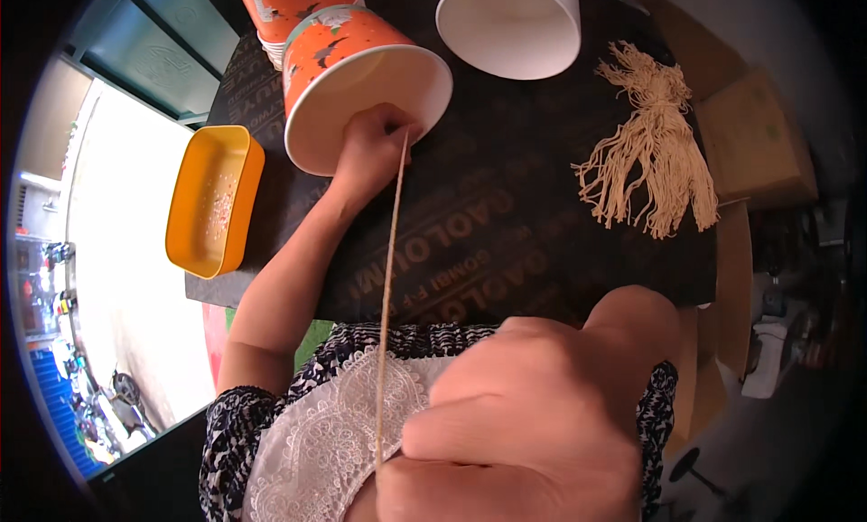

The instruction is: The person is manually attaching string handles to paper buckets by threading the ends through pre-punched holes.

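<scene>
An orange paper bucket [343,39] with a dark and white printed pattern lies tipped on the table, its white mouth facing me. At the lower right of that mouth, my left hand [375,147] is closed in a pinch on a beige cord [390,278]. The cord runs taut from there toward me. Close to the camera, my right hand [533,423] is closed around the other end of the cord. How the cord meets the bucket is hidden behind my left fingers.
Another orange bucket stack [293,7] stands behind. A white bucket [510,25] lies at the far side. Right of it is a bundle of beige cords [655,147]. A yellow tub [248,206] with small bits sits at the left table edge. Cardboard boxes [759,143] stand right.
</scene>
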`<move>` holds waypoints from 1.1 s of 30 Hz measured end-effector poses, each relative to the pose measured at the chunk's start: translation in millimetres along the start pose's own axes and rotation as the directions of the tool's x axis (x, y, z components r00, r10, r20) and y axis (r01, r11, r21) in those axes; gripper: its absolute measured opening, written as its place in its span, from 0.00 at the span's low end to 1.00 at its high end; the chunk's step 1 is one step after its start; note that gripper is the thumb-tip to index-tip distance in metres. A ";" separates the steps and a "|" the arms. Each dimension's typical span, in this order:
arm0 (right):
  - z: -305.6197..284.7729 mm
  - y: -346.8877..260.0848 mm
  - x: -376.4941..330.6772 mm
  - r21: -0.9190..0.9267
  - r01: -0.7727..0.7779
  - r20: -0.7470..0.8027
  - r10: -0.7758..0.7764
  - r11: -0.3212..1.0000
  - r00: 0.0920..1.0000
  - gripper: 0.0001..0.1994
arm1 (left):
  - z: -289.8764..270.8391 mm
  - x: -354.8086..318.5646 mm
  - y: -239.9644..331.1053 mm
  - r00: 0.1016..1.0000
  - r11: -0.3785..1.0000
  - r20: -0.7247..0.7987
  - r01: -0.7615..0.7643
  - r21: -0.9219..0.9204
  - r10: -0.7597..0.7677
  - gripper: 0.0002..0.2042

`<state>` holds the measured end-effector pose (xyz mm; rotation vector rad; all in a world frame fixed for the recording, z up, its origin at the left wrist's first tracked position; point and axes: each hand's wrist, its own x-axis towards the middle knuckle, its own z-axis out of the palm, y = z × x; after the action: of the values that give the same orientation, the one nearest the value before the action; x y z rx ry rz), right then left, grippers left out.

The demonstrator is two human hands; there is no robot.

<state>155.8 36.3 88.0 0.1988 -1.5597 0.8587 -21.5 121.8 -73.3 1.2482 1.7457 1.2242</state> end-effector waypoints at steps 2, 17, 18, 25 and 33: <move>-0.1 -1.4 3.7 0.071 -0.050 -0.018 0.052 0.996 0.999 0.06 | 0.3 0.4 -1.3 1.000 1.000 -0.013 0.000 -0.004 0.000 0.07; -37.2 18.9 0.9 0.194 0.048 0.460 -0.134 0.980 0.878 0.03 | 7.2 1.3 2.8 0.998 0.997 0.003 0.057 -0.057 -0.057 0.06; -37.9 17.4 2.9 0.146 0.066 0.523 -0.133 0.987 0.842 0.04 | 5.2 -0.9 1.5 0.999 0.997 -0.010 0.042 -0.067 -0.042 0.05; -32.8 31.0 -30.4 -0.003 0.019 0.707 -0.011 1.000 0.707 0.17 | -1.7 3.5 -2.1 0.998 0.995 -0.067 -0.009 -0.102 0.002 0.06; -44.7 50.2 -26.7 -0.537 0.367 0.778 0.278 0.759 0.563 0.12 | -2.0 5.5 -8.3 0.997 0.974 -0.068 0.012 -0.226 -0.028 0.05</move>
<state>166.9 89.9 40.8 0.1308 -2.6710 0.0328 -27.8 125.5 -80.4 1.0636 1.6113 1.4268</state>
